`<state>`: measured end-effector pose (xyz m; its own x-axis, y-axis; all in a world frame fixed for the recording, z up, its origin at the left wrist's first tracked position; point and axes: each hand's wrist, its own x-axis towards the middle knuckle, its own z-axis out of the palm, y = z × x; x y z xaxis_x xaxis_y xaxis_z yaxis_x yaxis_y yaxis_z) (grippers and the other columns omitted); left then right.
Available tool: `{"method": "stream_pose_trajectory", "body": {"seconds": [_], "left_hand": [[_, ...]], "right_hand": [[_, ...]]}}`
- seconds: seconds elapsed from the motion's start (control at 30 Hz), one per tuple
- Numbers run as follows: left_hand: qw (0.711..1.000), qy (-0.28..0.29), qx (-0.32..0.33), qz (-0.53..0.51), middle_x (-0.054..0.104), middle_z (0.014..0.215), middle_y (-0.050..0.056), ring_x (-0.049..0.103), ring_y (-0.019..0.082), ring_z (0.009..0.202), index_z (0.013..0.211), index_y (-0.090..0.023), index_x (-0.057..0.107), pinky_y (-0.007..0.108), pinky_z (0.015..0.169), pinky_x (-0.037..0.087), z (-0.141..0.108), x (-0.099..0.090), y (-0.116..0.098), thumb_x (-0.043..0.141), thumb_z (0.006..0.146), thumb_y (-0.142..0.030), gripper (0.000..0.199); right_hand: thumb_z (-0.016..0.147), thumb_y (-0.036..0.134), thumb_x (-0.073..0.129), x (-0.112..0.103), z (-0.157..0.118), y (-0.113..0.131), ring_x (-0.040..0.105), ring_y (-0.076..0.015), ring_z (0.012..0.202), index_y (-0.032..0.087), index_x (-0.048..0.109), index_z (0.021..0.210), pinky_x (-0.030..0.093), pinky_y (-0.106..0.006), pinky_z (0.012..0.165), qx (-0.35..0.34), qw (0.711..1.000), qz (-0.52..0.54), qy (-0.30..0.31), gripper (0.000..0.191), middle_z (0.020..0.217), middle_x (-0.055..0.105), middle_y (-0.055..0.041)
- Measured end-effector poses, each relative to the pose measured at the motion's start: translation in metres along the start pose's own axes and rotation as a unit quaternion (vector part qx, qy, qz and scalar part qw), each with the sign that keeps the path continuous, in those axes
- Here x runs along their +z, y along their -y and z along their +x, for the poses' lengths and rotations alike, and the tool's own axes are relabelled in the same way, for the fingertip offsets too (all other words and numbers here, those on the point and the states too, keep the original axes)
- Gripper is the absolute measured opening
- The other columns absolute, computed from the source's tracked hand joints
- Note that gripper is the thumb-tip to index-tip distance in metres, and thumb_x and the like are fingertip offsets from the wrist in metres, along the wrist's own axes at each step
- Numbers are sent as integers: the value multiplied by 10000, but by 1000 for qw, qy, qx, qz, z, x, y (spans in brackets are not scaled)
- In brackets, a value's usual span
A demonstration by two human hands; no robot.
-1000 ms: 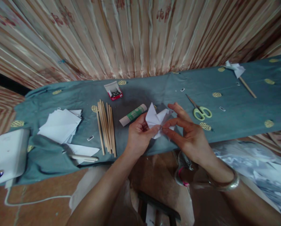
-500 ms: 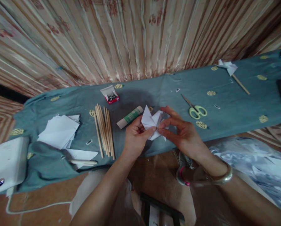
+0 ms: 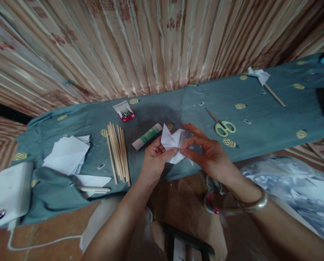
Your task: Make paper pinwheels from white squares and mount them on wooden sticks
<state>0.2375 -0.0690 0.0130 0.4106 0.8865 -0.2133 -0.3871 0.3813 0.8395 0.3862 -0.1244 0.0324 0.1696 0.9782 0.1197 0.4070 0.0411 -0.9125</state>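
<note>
A folded white paper pinwheel is held over the near edge of the table, between both hands. My left hand is closed on its left side, thumb pressed near the middle. The thumb and forefinger of my right hand pinch at the pinwheel's centre; whether a small pin is between them I cannot make out. Just left of the paper lies a green-and-white glue stick. Green-handled scissors rest to the right of my right hand.
Wooden sticks lie left of my hands, below a small red box of pins. Farther left are a stack of white paper and a white power bank. A pinwheel on a stick lies far right. A clear bag of paper scraps stands at right.
The view has shifted slightly. Both hands keep their grip on the pinwheel, with the right fingertips still at its centre and only small movement of the paper.
</note>
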Motion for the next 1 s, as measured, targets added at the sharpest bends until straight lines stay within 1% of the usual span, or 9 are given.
{"method": "stream_pose_trajectory", "body": {"seconds": [0.17, 0.3, 0.53, 0.73, 1.0], "left_hand": [[1000, 1, -4, -5, 726, 763, -6, 618, 116, 627, 873, -172, 708, 248, 655, 487, 0, 1, 1, 862, 548, -223, 363], [1000, -2, -3, 7, 726, 783, -6, 624, 116, 638, 885, -175, 709, 248, 656, 485, -1, 0, 1, 859, 551, -231, 370], [1000, -3, 1, 16, 731, 796, -3, 629, 120, 648, 887, -183, 711, 246, 651, 487, -1, 0, 1, 854, 555, -246, 367], [1000, -8, 9, 27, 732, 786, -9, 629, 118, 642, 895, -186, 708, 236, 636, 483, -1, -1, 1, 856, 553, -239, 376], [999, -19, 23, 39, 728, 800, -11, 636, 124, 682, 910, -173, 700, 246, 684, 499, -2, 0, 1, 852, 553, -214, 391]], "right_hand": [[786, 295, 699, 0, 0, 2, 327, -280, 1431, 260, 700, 766, 248, -516, 1172, 15, 999, 35, 0, 40, 1430, 527, -15], [761, 303, 709, 0, 0, 3, 317, -277, 1435, 267, 704, 756, 231, -506, 1175, 28, 998, 53, 1, 37, 1423, 532, -10], [756, 301, 721, 0, 0, 2, 323, -285, 1430, 270, 705, 753, 220, -508, 1177, 31, 998, 59, 2, 35, 1418, 532, -10], [771, 314, 708, 0, 0, 3, 313, -274, 1436, 260, 699, 765, 203, -499, 1177, 35, 998, 59, 9, 55, 1432, 518, -28], [764, 348, 711, 2, -1, 2, 296, -283, 1442, 243, 688, 749, 182, -495, 1175, 66, 995, 74, 8, 108, 1462, 484, -42]]}}
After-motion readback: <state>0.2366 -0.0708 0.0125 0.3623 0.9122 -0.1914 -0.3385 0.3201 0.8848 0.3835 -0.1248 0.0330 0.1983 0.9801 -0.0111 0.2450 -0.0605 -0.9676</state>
